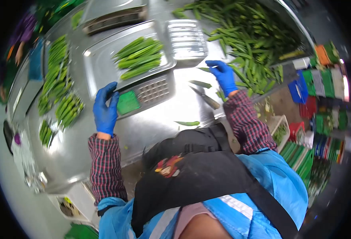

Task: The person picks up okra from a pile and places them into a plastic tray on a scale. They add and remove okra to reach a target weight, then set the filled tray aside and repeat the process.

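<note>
My left hand (106,107), in a blue glove, is by the lower left corner of a metal tray (97,65) on a digital scale (155,91); thumb and fingers are apart, with nothing between them. Several okra pods (139,55) lie in the tray. At the edge of a large okra heap (251,44) is my right hand (222,75), also gloved, its fingers spread and holding nothing I can see. Below it a knife (209,100) lies on the metal table (143,133), beside a single okra pod (200,84). Another pod (188,123) lies near the table's front edge.
Stacked clear trays (187,40) stand right of the metal tray. Packed okra (56,75) lines the table's left side. Crates (279,131) stand on the floor at right, with a blue bin (298,88) beyond. Part of another person (22,36) shows at upper left.
</note>
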`<action>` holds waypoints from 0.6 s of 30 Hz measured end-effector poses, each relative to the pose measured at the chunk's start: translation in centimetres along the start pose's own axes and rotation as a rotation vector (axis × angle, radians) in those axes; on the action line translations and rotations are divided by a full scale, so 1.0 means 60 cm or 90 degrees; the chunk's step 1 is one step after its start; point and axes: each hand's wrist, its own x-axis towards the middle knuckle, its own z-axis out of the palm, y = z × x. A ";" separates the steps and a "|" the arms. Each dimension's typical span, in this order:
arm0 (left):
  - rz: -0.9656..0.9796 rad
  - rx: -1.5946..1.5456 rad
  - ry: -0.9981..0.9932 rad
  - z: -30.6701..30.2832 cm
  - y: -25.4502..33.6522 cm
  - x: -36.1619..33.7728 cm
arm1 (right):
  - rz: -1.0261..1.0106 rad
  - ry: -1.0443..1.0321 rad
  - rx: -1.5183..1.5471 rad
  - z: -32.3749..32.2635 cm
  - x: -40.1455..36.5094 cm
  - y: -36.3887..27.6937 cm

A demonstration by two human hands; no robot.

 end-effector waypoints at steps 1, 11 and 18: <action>0.026 0.054 -0.021 0.014 0.020 0.014 | 0.013 0.006 -0.014 0.001 -0.007 0.024; 0.268 0.349 -0.141 0.150 -0.003 0.161 | 0.140 0.103 -0.128 -0.111 -0.055 0.152; 0.224 0.342 -0.231 0.123 0.005 0.176 | 0.175 0.164 -0.113 -0.120 -0.036 0.146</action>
